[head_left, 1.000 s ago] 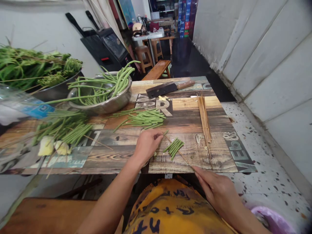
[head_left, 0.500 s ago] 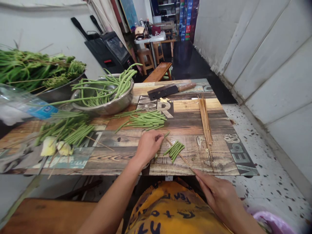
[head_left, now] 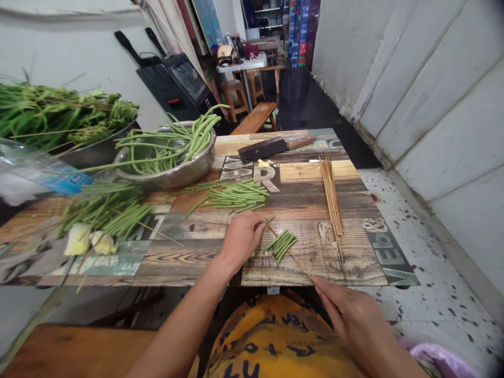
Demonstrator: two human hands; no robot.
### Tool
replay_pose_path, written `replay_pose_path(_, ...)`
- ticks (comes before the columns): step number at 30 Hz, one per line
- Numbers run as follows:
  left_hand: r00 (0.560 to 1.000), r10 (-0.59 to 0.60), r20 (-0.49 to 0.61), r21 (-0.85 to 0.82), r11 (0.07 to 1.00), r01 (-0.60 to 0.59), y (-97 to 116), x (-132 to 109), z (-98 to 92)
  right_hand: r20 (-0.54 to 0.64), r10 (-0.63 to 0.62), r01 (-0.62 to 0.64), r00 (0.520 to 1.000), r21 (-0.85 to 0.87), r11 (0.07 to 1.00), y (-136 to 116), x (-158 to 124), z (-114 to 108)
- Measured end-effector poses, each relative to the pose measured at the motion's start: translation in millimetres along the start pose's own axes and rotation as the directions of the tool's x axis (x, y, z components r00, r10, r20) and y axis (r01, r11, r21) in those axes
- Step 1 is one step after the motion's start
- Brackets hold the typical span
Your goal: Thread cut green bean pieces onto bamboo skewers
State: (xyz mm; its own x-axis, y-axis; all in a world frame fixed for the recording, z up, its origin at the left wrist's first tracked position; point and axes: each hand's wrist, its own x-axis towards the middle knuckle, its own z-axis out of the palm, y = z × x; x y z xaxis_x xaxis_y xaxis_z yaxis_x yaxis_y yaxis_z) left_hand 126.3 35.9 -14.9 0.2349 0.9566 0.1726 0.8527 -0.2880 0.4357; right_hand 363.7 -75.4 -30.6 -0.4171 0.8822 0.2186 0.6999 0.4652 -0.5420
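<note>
My right hand [head_left: 350, 310] is closed on the lower end of a thin wooden skewer [head_left: 301, 263] at the table's front edge. Several short green bean pieces [head_left: 284, 244] sit side by side on that skewer, crosswise to it. At its far end my left hand [head_left: 244, 236] is pinched, and the tip of another bean piece [head_left: 270, 219] pokes out beyond the fingers; their grip on it is partly hidden. Just behind the left hand lies a pile of cut green beans [head_left: 238, 194]. To the right rests a bundle of bare skewers [head_left: 332, 197].
A cleaver [head_left: 263, 149] lies toward the table's far side. On the left stand a metal bowl [head_left: 169, 176] of long beans and a bigger basin [head_left: 100, 149] of greens. Filled bean skewers [head_left: 128, 218] lie in front, beside two pale yellow pieces [head_left: 77, 240].
Both hands stay almost where they were, with the skewer between them. The view has shifted very slightly; nothing has been visibly let go or taken up.
</note>
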Motion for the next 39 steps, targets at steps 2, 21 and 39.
replay_pose_path(2, 1.000, 0.009, -0.003, 0.000, 1.000, -0.009, 0, 0, -0.3, 0.017, 0.003, -0.003, 1.000, -0.003, 1.000, -2, 2, -1)
replay_pose_path(21, 0.999, 0.015, -0.034, -0.081, 0.997, -0.017, -8, -2, -5.0, 0.022, -0.008, 0.012, 1.000, -0.183, 0.983, -7, 41, 12)
replay_pose_path(39, 0.999, 0.039, -0.013, 0.166, 0.985, -0.037, -32, 14, -13.3, -0.191, -0.081, 0.071, 0.978, -0.058, 0.996, 10, 3, 13)
